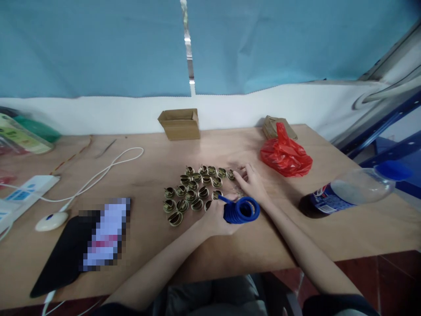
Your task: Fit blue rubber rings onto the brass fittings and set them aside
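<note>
Blue coil (241,210), one: was clasped by the left fingers (230,228). Round metal fittings (191,196), many: lay leftward of and beyond them. Right fingers (240,179): rested just beside the end fitting (231,174); whether they gripped could not be told. Risk: the coil's projecting end (225,199), swung low, could have scattered nearby fittings.

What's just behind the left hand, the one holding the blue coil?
Behind the left hand, round pieces sit on the tabletop, one partly covered by the hand. Anything directly beneath the hand or the blue coil is hidden.
</note>
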